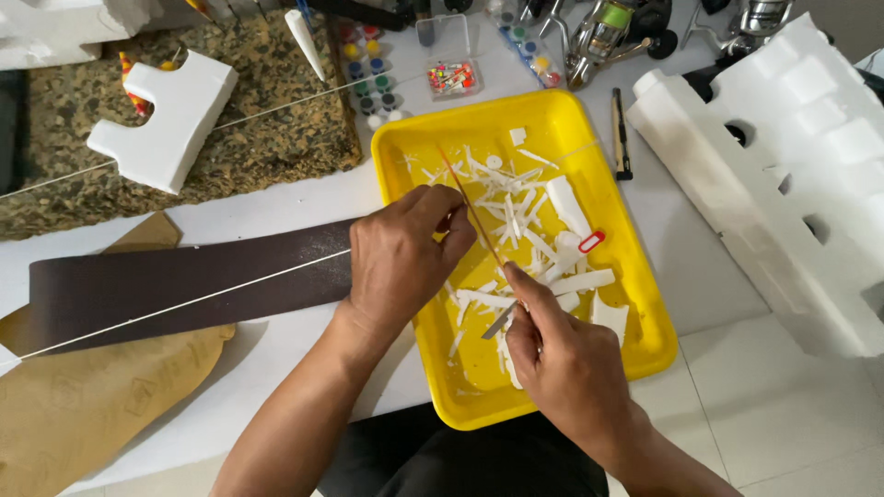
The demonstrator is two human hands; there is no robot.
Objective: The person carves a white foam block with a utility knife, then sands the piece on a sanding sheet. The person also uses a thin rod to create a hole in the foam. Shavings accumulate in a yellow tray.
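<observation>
The left hand point(398, 258) is closed in a pinch around a thin stick point(470, 207), thumb and fingers gripping it near its middle. The stick's long axis runs on a diagonal, from its far tip up and to the left down toward the right hand point(562, 354). The right hand is closed on a small blade point(502, 322) — a craft knife, it looks like — whose grey edge lies against the stick's near end, just below the left fingers. Both hands work over the yellow tray point(635, 276), the left nearer the stick's far end, the right at its near end.

The tray is littered with white foam shavings point(511, 207) and a few larger white offcuts; a small red-rimmed tag or clip point(591, 241) lies among them. Left of the tray a dark sandpaper strip point(184, 285) lies flat on the white table point(737, 387), crossed by a taut white line, with a brown paper sheet point(83, 405) beneath it. Farther back a mottled brown mat point(258, 120) carries a notched white foam block point(170, 115). Behind the tray stand small round paint pots point(373, 78) in several colours and a clear box of bright pins point(451, 78). A pen point(622, 133) lies beside the tray's right rim, a large moulded white foam packing piece point(792, 175) sits at the right, and fishing reels point(608, 32) rest at the far edge.
</observation>
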